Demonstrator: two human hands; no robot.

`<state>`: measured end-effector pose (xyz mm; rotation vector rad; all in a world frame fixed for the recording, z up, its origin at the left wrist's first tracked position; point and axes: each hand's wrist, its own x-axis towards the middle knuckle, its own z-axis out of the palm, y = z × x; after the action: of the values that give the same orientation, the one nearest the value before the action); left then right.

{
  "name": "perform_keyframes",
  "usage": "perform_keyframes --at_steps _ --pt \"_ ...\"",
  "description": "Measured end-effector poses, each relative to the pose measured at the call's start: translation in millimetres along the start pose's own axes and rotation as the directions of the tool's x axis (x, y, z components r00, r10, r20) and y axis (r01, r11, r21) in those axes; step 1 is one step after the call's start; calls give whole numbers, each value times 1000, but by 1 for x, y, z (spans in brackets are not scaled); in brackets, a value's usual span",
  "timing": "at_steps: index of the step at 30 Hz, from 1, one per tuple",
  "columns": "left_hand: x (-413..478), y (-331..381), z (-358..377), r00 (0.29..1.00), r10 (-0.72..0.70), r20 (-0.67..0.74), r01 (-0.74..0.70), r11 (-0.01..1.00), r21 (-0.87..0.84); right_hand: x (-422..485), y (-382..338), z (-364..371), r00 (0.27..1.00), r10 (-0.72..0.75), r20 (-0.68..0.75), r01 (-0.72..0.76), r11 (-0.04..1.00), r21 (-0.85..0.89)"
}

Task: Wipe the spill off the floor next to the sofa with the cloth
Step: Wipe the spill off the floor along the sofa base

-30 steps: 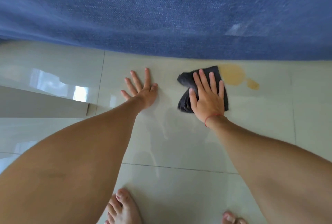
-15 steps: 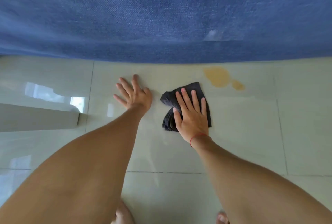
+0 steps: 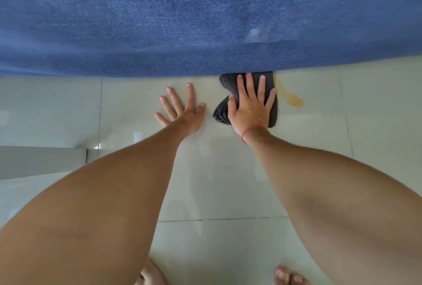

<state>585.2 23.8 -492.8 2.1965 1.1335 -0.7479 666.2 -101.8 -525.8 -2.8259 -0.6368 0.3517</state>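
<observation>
A dark grey folded cloth (image 3: 228,83) lies on the pale tiled floor, its far edge touching the base of the blue sofa (image 3: 182,22). My right hand (image 3: 250,106) presses flat on the cloth with fingers spread; a red string circles the wrist. A yellow-orange spill (image 3: 293,99) shows just right of the cloth, partly covered by it. My left hand (image 3: 182,111) rests flat on the bare floor to the cloth's left, fingers apart, holding nothing.
The sofa fills the whole upper half and blocks the far side. A grey panel (image 3: 41,161) juts in from the left edge. Toes (image 3: 290,278) show at the bottom. Glossy floor tiles (image 3: 365,125) extend to the right.
My right hand has slid the cloth away from me and rightward, up against the sofa and onto the left part of the spill. The left hand stays planted on the floor.
</observation>
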Motion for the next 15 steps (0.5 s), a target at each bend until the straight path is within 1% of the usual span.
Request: perform_keyframes --at_steps 4,6,7,8,11,15 --pt "0 1 -2 1000 -12 13 12 1000 -14 -41 -2 4 989 -145 28 145 989 3" --pt "-1 1 -2 1000 -4 15 4 1000 -14 -56 15 0 973 -215 82 217 976 -22" --pt "-1 1 -2 1000 -1 12 2 1000 -11 -56 27 -2 971 -218 99 222 974 -33" --pt "-1 0 -2 1000 2 9 -2 1000 -7 -53 38 -5 978 -187 97 191 981 -43" --pt "-1 0 -2 1000 1 4 -1 1000 -15 -39 64 -16 999 -16 49 20 997 -76" --pt "-1 1 -1 1000 -1 1 1 1000 -13 -13 61 -21 995 77 61 -73 996 -58"
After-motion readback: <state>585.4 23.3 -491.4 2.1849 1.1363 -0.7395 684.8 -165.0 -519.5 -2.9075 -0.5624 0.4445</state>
